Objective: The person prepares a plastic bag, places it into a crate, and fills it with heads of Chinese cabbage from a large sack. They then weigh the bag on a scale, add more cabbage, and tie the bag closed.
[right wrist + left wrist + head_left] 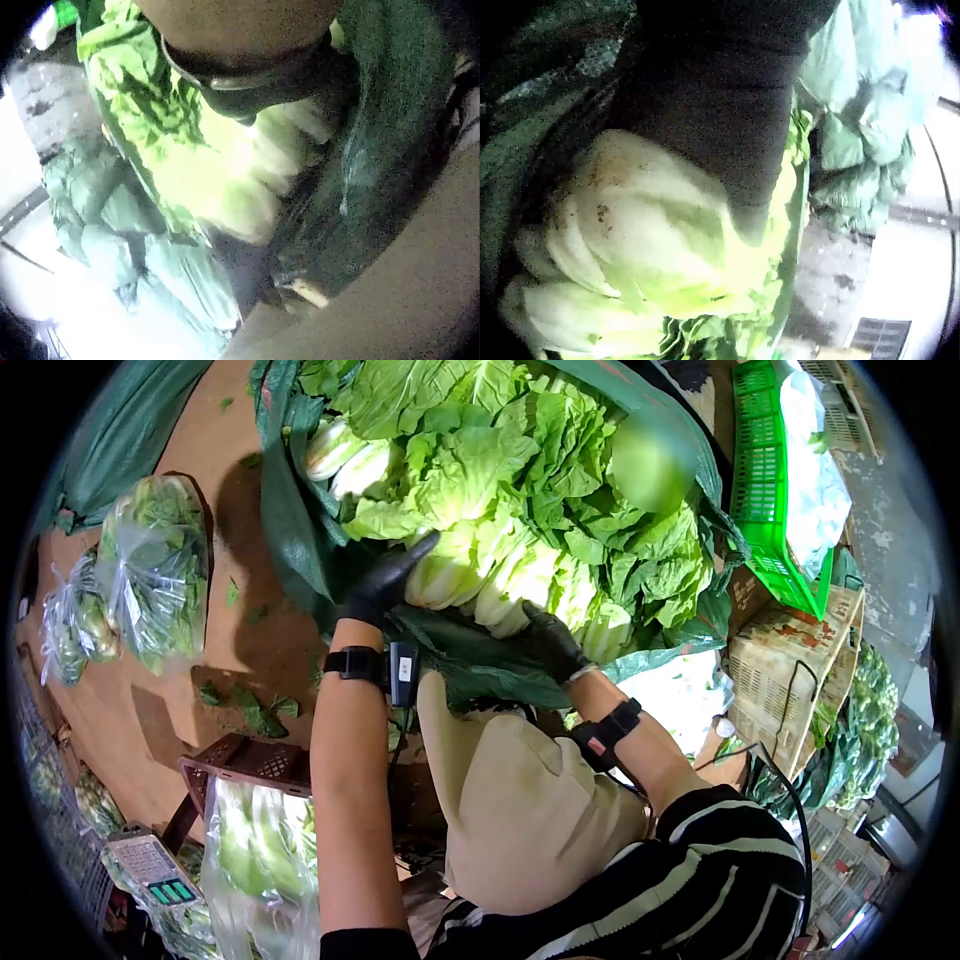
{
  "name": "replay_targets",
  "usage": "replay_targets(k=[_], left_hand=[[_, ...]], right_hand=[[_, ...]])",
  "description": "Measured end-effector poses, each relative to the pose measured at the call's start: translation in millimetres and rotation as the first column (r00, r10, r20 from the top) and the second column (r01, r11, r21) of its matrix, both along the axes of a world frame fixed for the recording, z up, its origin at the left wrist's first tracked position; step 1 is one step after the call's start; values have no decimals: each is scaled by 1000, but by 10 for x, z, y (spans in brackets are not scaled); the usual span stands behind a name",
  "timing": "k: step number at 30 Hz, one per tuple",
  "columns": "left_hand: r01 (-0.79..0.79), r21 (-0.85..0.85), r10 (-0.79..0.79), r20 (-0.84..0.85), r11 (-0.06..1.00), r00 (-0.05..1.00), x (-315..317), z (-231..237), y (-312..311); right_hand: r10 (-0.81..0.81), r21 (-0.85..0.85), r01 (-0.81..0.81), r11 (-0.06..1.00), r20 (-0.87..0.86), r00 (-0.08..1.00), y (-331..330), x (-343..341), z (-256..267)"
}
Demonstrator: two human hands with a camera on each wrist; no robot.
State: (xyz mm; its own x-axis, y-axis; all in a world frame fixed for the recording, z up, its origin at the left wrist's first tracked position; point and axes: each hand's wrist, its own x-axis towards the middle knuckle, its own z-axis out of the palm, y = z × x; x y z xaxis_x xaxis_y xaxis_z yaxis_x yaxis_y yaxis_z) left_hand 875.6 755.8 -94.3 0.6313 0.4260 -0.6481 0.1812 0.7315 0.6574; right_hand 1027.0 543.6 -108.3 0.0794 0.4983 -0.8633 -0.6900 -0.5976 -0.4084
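Observation:
Heads of leafy cabbage [520, 575] lie in rows inside a large green sack [300, 550] with its mouth spread wide. My black-gloved left hand [388, 582] lies at the left end of the near row, its fingers reaching over a head; the left wrist view shows the glove [720, 112] against a pale cabbage base [645, 217]. My gloved right hand [553, 645] is at the row's near side, thumb against a cabbage base, other fingers hidden. In the right wrist view the glove [262, 97] is mostly cut off above pale bases [251, 206].
Bagged greens [155, 575] lie on the brown surface at left, with loose leaf scraps [258, 712] nearby. A green crate [762, 490] and a pale crate [790, 660] stand at right. A maroon crate [245, 762] and a scale [155, 868] are at lower left.

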Motion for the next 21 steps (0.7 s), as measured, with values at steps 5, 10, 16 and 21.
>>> replay_targets(k=[5, 10, 16, 21], left_hand=[[347, 238, -292, -237, 907, 927, 146, 764, 58], [198, 320, -126, -231, 927, 965, 187, 498, 58], [407, 322, -405, -74, 855, 911, 100, -443, 297], [232, 94, -229, -45, 968, 972, 155, 295, 59]], right_hand=[[-437, -5, 446, 895, -208, 875, 122, -212, 191], [-487, -89, 486, 869, -314, 815, 212, -129, 525], [-224, 110, 289, 951, -400, 889, 348, -1, 385], [-247, 203, 310, 929, -283, 927, 357, -104, -167]])
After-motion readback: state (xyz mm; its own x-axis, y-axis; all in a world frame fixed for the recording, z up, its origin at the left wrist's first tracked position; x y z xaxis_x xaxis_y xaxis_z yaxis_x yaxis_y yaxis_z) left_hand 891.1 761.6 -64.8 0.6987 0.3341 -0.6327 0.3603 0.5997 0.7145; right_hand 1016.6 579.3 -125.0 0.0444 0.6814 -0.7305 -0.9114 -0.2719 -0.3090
